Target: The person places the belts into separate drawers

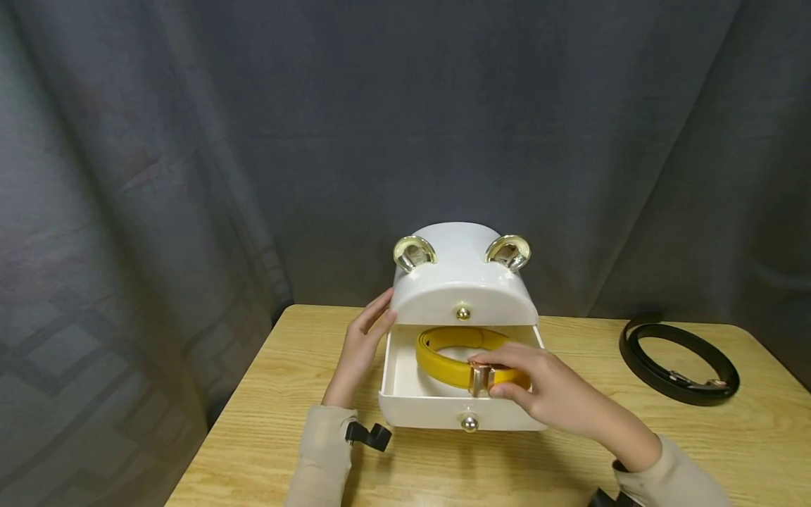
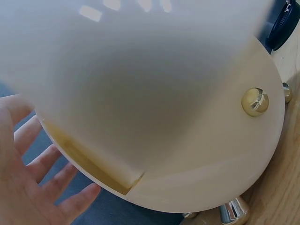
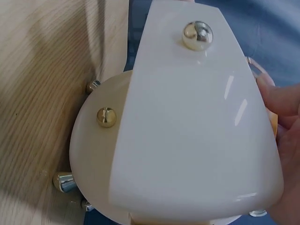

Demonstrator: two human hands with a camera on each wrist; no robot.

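A white dome-shaped box (image 1: 464, 282) with gold ears stands on the wooden table (image 1: 279, 394); its lower drawer (image 1: 405, 405) is pulled out. A coiled yellow belt (image 1: 443, 359) lies in the drawer. My right hand (image 1: 507, 380) pinches the belt's metal buckle (image 1: 479, 378) at the drawer's front. My left hand (image 1: 370, 331) rests with straight fingers against the box's left side. The left wrist view shows the left hand (image 2: 28, 183) beside the white box (image 2: 187, 140). In the right wrist view the drawer front (image 3: 197, 140) fills the frame and right fingers (image 3: 281, 98) show at the edge.
A coiled black belt (image 1: 678, 359) lies on the table at the right. A dark grey curtain (image 1: 253, 141) hangs behind the table. The table's left edge drops off near the curtain.
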